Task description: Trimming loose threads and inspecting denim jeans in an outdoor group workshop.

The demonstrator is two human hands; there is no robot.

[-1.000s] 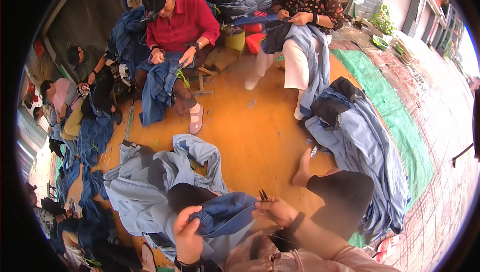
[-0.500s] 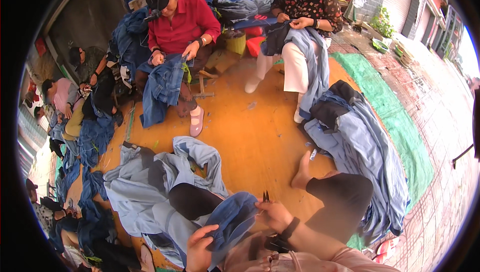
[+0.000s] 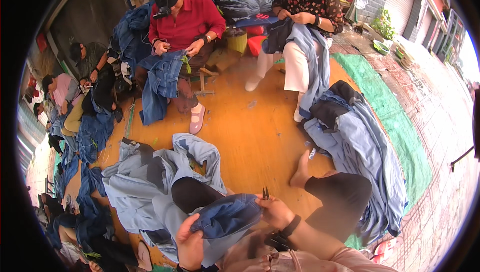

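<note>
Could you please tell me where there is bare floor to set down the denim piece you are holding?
Bare orange floor lies between the light-blue pile on the left and the blue heap on the right. Near the left hand it is crowded.

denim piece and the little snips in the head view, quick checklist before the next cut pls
1. Left hand grips the dark blue denim piece from below: ok.
2. Right hand holds the small thread snips, tips pointing up and away from the body: ok.
3. Left-hand fingers away from the blades: ok, they sit at the far end of the fabric.
4. Loose thread to cut is visible: cannot tell, too small.
5. Snips' blades open or closed: cannot tell.
6. Space around the hands: not ok, the light blue garment pile crowds the left knee.
</note>
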